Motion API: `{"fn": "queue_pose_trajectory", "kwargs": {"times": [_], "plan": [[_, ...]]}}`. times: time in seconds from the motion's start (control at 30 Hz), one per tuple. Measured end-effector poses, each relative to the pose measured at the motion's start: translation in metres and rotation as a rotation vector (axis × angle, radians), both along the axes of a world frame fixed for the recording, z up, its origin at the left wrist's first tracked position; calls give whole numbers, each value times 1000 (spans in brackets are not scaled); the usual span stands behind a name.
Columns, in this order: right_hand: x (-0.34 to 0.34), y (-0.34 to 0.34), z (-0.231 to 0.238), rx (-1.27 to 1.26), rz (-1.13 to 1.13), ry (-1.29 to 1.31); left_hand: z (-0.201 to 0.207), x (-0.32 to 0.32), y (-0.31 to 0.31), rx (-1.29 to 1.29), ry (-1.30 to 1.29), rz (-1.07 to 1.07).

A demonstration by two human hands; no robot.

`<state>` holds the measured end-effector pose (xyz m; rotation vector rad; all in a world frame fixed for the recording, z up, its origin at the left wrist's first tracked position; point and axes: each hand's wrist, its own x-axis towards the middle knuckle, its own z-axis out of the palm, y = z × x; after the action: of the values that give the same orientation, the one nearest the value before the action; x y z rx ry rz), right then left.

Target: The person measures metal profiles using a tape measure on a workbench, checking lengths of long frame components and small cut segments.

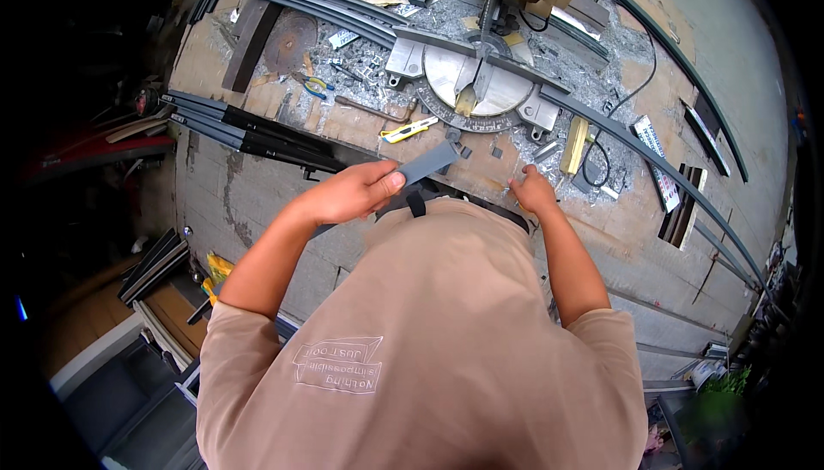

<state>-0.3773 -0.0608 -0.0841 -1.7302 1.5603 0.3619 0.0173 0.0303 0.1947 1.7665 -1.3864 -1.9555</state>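
Note:
My left hand (365, 189) is closed on the near end of a short grey metal profile (431, 162), thumb on top. Its far end points toward the miter saw (476, 75). My right hand (534, 189) rests by the workbench's near edge, fingers curled; whatever they may hold is too small to make out. Beyond the profile lie a yellow-and-white utility knife (408, 130) and a rusty bent bar (373, 109). Small grey offcuts (497, 152) lie between my hands on the wooden bench top (481, 176).
A long grey profile (635, 148) runs from the saw fence to the right. Bundled dark profiles (257, 138) jut past the bench's left side. Pliers (314, 85), a round saw blade (292, 43) and a yellow block (574, 145) lie among metal shavings. A black cable (631, 90) loops at right.

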Motion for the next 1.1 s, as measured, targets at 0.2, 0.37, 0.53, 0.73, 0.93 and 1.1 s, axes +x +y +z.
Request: {"fn": "queue_pose_trajectory", "kwargs": {"times": [0.2, 0.37, 0.53, 0.73, 0.93, 1.1], "plan": [[11, -4, -37, -117, 7, -4, 14, -1, -3, -208, -339, 93], [12, -4, -46, -179, 1, 7, 30, -9, 5, -248, -445, 94], [6, -9, -58, -175, -21, 12, 42, -13, 22, -292, -507, 125], [10, -9, -62, -231, -63, 2, 40, 1, 38, -430, -587, 195], [4, -2, -76, -380, -80, -21, 51, 43, 46, -336, -553, 315], [22, 17, -48, -590, -129, 172, 41, 89, 67, -445, -582, 365]]}}
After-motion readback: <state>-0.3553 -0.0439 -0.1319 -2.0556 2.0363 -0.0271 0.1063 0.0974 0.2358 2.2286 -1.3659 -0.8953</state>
